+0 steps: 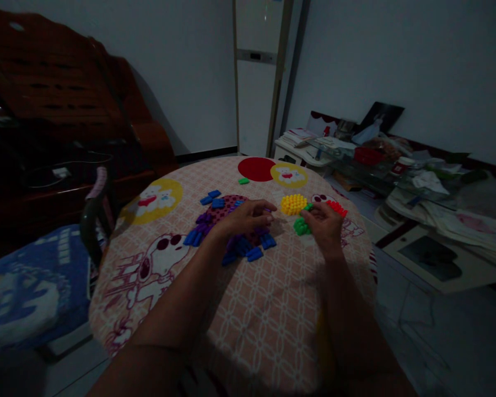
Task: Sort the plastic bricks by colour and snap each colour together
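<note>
My left hand [250,218] hovers over the near right side of a round purple dotted mat [233,205], its fingers curled. A small purple piece [268,209] shows between its thumb and fingers, mostly hidden. My right hand [325,221] pinches a green plastic block [308,207] between thumb and fingertips. Just below that block lies a cluster of green blocks [301,226]. Blue blocks [254,253] and purple blocks [204,219] lie on and around the mat. Yellow blocks [293,204] sit in a tight group left of my right hand, and red blocks [337,208] lie behind it.
A patterned cloth covers the round table [248,320]. One loose green block [243,181] lies near its far edge. A chair with a blue cushion [37,286] stands at left, before a wooden bench [58,94]. To the right is a cluttered glass-topped cabinet [380,160].
</note>
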A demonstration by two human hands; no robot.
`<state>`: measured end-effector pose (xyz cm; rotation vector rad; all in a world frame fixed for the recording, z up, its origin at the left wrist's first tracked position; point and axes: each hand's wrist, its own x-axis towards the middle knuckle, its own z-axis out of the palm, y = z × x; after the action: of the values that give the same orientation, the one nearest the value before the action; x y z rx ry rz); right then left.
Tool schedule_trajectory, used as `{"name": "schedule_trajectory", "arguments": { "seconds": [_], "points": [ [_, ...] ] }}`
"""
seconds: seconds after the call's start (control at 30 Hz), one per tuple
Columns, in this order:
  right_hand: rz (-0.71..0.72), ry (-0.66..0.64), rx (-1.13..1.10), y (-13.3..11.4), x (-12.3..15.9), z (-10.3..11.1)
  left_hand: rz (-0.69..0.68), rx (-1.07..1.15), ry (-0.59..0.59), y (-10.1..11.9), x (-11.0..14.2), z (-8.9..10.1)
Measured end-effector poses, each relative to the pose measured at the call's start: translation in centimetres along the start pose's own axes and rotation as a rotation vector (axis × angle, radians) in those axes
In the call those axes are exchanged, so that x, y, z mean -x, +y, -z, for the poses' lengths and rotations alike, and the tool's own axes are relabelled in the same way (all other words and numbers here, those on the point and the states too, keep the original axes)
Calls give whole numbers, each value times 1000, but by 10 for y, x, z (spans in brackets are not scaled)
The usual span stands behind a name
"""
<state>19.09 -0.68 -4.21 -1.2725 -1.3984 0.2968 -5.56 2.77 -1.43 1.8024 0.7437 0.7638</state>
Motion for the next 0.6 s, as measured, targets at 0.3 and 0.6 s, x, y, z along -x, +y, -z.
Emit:
{"name": "schedule_trajectory", "arguments": {
  "seconds": [0.3,0.6],
  "points": [
    [-250,-98,289,33,11,45,20,-57,175,7,13,34],
    [-145,-104,520,44,27,30,20,-123,359,17,30,55]
  ]
}}
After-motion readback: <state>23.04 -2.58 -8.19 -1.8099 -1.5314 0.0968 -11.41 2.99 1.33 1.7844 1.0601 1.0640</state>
